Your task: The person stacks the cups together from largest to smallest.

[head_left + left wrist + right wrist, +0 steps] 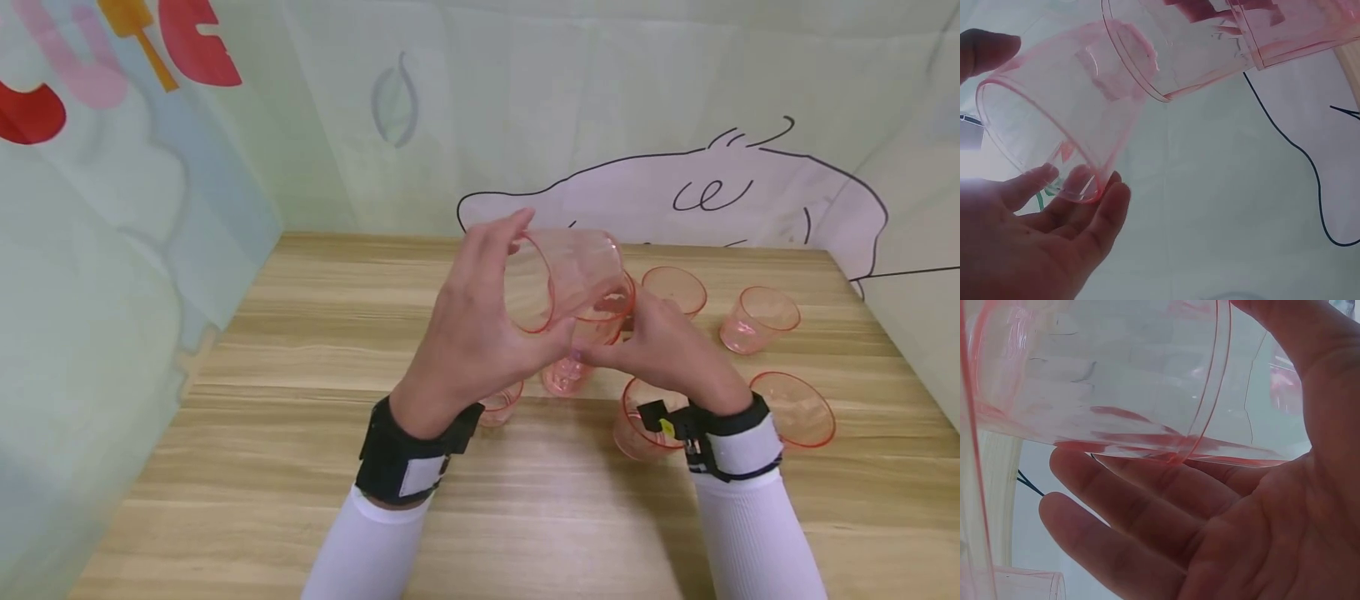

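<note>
My left hand (pixel 472 325) holds a clear pink plastic cup (pixel 573 262) tipped on its side, with the mouth facing left. In the left wrist view, thumb and fingers are around the rim of this cup (pixel 1054 119). Its base overlaps the rim of a second pink cup (pixel 1179 50), which has another cup's rim around it. My right hand (pixel 660 346) grips these lower cups (pixel 600 332), its thumb below and fingers behind. The right wrist view shows fingers curved under a clear cup wall (pixel 1116 381).
Several like cups stand mouth up on the wooden table (pixel 300 433): at the back (pixel 675 287), back right (pixel 761 312), right (pixel 795 408), under my right wrist (pixel 637 437), and below my left hand (pixel 498 407). A printed cloth (pixel 337 108) hangs behind and left.
</note>
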### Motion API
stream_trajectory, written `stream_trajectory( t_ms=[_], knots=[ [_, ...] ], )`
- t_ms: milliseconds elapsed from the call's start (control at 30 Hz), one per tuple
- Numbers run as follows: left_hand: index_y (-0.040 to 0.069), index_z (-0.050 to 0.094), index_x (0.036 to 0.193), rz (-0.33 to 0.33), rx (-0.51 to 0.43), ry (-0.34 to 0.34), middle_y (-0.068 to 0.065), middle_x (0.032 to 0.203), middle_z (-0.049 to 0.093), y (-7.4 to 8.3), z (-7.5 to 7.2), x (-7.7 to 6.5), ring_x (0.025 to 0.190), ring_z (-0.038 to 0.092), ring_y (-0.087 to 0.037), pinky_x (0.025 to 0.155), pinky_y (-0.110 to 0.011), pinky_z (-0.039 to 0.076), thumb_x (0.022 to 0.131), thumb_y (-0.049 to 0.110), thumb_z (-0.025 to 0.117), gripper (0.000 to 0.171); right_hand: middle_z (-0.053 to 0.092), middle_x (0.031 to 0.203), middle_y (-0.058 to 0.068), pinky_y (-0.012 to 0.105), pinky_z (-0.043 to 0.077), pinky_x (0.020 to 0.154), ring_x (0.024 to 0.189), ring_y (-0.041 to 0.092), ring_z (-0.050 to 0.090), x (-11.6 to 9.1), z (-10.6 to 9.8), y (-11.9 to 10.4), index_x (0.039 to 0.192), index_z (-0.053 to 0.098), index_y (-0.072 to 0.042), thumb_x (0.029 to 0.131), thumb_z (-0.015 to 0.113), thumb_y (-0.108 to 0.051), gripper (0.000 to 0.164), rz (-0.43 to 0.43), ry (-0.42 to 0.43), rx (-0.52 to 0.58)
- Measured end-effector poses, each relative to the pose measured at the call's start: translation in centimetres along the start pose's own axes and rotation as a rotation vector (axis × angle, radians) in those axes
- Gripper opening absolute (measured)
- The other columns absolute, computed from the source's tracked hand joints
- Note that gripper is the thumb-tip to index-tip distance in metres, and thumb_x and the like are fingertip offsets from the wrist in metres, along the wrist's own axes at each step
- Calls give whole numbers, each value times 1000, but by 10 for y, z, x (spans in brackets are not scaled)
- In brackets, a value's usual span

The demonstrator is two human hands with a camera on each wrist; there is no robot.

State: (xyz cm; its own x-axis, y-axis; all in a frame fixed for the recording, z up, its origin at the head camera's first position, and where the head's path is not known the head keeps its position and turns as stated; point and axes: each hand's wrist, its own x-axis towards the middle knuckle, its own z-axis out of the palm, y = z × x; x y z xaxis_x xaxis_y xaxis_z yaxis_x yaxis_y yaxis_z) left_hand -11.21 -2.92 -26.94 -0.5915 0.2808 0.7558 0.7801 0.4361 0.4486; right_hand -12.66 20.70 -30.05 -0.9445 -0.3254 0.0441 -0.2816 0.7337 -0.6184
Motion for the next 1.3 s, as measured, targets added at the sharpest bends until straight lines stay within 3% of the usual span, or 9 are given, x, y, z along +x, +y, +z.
stream_trajectory(
  t_ms=[167, 300, 500, 833, 1033, 1233, 1300],
  knots=[
    [-4, 38, 149, 26, -10, -21, -17, 128, 50, 1, 2, 0, 113, 50, -28, 98, -34, 43, 72, 28, 84, 95, 67, 107, 8, 40, 51, 77, 89, 24, 62, 0, 1, 0, 132, 51, -15, 81, 83, -42, 66, -4, 10, -9],
    [-3, 38, 147, 30, -41, 33, -17, 130, 51, 2, 7, 1, 115, 52, -28, 92, -34, 46, 72, 27, 87, 94, 66, 96, 7, 38, 50, 70, 80, 22, 60, 0, 3, -1, 129, 50, -15, 80, 82, -32, 61, -7, 17, -14],
    [-2, 39, 146, 28, -91, 96, -14, 135, 52, 4, 12, 3, 118, 51, -26, 86, -36, 47, 73, 27, 87, 92, 63, 86, 5, 37, 49, 64, 72, 21, 58, -1, 2, -1, 129, 51, -17, 80, 81, -30, 58, -16, 30, -33],
    [0, 37, 148, 7, -140, 111, -14, 137, 52, 9, 28, 5, 120, 50, -26, 98, -37, 46, 74, 25, 90, 95, 67, 109, 3, 40, 51, 78, 90, 21, 63, 1, 2, 0, 136, 49, -19, 80, 83, -38, 69, -23, 11, -10],
    [2, 33, 151, -8, -128, 94, -16, 134, 54, 7, 35, 5, 121, 50, -25, 99, -36, 45, 76, 27, 89, 96, 68, 111, 3, 40, 53, 79, 93, 21, 65, 1, 2, 0, 137, 48, -18, 80, 83, -35, 69, -28, 12, -2],
    [2, 34, 150, -40, -117, 71, -16, 139, 53, 6, 43, 6, 123, 51, -25, 99, -35, 46, 77, 28, 90, 95, 67, 102, 3, 39, 51, 68, 80, 23, 61, 0, 1, 0, 139, 45, -19, 81, 82, -34, 71, -23, 4, 4],
    [2, 35, 150, -48, -110, 57, -15, 141, 53, 4, 46, 6, 124, 52, -25, 99, -35, 45, 77, 28, 90, 95, 66, 97, 4, 38, 50, 64, 76, 23, 59, 0, 1, 0, 134, 49, -18, 81, 82, -33, 65, -12, -7, 11]
  ],
)
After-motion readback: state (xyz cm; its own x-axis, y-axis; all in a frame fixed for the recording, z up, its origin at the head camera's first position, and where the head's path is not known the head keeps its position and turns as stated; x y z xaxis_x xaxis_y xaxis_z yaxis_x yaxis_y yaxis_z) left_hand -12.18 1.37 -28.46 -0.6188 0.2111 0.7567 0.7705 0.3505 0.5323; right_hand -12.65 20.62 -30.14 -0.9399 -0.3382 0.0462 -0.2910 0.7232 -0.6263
